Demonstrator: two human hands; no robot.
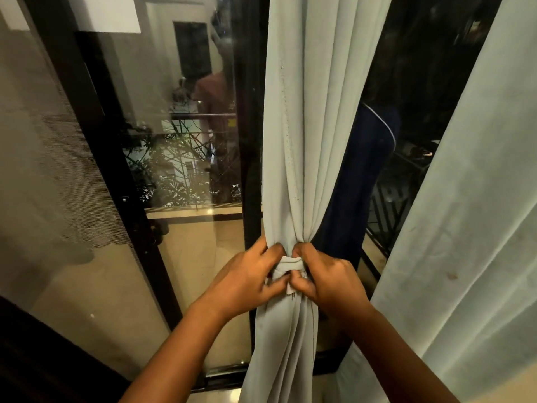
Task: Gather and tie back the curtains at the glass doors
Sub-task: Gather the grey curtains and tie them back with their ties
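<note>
A pale grey-white curtain (pixel 302 126) hangs gathered into a narrow bunch in front of the black-framed glass doors (pixel 186 158). At its waist a matching fabric tie (pixel 288 266) wraps the bunch. My left hand (pixel 250 282) grips the tie and the gathered folds from the left. My right hand (pixel 328 279) pinches the tie's loose end from the right, fingers curled. Both hands meet at the knot. Below them the curtain falls in loose folds to the floor.
A second pale curtain (pixel 470 228) hangs loose at the right. A dark blue cloth (pixel 360 181) shows behind the gathered curtain. A mesh screen panel (pixel 49 158) stands at the left. Balcony railing and plants show through the glass.
</note>
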